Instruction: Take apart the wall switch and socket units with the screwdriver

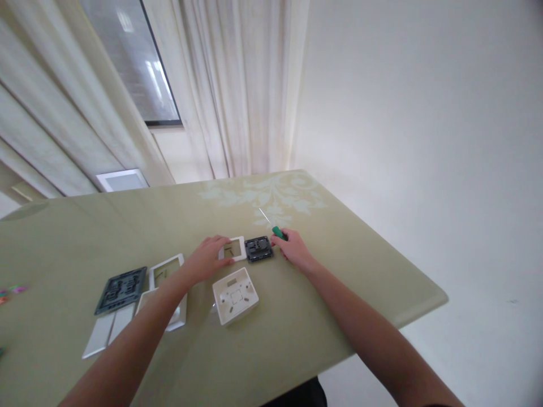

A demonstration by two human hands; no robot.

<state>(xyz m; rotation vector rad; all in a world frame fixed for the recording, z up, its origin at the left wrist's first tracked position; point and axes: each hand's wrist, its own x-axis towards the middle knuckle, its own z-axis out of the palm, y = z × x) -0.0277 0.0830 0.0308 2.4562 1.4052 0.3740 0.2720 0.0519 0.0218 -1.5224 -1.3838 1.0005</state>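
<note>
A screwdriver with a green handle (277, 232) and a thin metal shaft is held in my right hand (292, 249), its tip pointing up and left. The fingertips of that hand are at the right edge of a dark switch module (259, 249) lying flat on the table. My left hand (208, 260) has its thumb and fingers closed across a white square frame (242, 249) beside the module. Through the frame's opening show two small screws (229, 249). Just nearer to me stands an open white back box (236, 296).
To the left lie a larger dark switch module (121, 289), two white rocker plates (100, 334), another white frame (181, 261) and a white box (180, 317) partly behind my left forearm. Small coloured pieces (17, 289) are at the far left. The table's right edge (373, 229) runs near the wall.
</note>
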